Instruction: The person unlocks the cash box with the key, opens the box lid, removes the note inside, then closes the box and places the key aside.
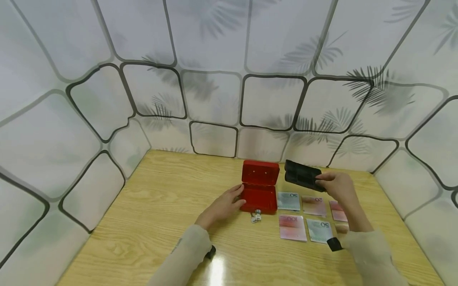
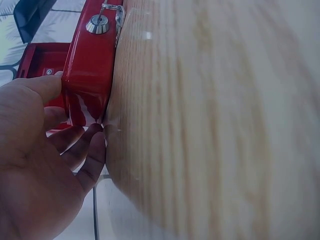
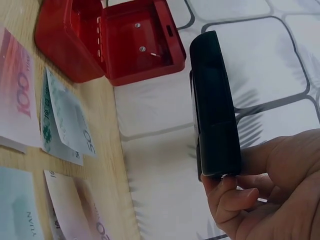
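A red metal cash box (image 1: 259, 200) stands with its lid (image 1: 260, 172) raised; no contents show inside. My left hand (image 1: 223, 204) holds the box at its left side, thumb and fingers about the corner in the left wrist view. A key sits in the round front lock (image 2: 97, 24), with a key ring (image 1: 256, 216) hanging from it. Off to the right, my right hand (image 1: 336, 186) pinches a black compartment tray (image 1: 302, 174) by its right end. The tray is tilted and raised above the table; the right wrist view shows it edge-on (image 3: 216, 107).
Folded banknotes lie in two rows right of the box, among them a 100 note (image 1: 292, 227), a 50 note (image 1: 319, 231), another 50 (image 1: 288, 201) and a 20 (image 1: 314, 206). The right forearm partly covers some. A patterned curtain (image 1: 214, 99) surrounds the wooden table (image 1: 171, 190).
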Demonstrator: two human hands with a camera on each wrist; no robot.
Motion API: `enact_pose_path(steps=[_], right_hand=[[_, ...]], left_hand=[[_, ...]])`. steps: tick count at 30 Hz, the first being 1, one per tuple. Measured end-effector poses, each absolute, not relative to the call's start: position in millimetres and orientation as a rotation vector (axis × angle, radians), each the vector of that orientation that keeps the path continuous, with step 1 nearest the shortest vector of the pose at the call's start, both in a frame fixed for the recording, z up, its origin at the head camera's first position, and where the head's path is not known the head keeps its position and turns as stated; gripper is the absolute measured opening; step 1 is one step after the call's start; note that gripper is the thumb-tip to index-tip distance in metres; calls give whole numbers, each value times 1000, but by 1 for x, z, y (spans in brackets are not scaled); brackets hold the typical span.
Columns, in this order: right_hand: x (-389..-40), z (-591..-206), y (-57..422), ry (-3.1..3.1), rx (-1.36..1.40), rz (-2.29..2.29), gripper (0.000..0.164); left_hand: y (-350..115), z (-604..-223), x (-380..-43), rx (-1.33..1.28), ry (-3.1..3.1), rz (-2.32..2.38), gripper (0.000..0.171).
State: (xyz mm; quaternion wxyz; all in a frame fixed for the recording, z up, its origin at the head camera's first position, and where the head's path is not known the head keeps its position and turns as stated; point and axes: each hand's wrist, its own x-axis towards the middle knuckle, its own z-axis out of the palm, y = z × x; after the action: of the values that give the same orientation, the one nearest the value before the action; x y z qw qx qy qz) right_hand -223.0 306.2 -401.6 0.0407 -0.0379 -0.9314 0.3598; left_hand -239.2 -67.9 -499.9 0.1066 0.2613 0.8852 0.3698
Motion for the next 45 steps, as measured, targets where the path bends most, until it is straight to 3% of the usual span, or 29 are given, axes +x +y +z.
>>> enact_pose_path(steps=[22, 45], right_hand=[[-188, -421, 272, -2908, -13, 1109, 20], [-204, -450, 217, -2814, -26, 1229, 9]], left_hand=[[-68, -503, -243, 785, 2601, 1092, 64], [-66, -501, -244, 771, 2595, 1121, 63]])
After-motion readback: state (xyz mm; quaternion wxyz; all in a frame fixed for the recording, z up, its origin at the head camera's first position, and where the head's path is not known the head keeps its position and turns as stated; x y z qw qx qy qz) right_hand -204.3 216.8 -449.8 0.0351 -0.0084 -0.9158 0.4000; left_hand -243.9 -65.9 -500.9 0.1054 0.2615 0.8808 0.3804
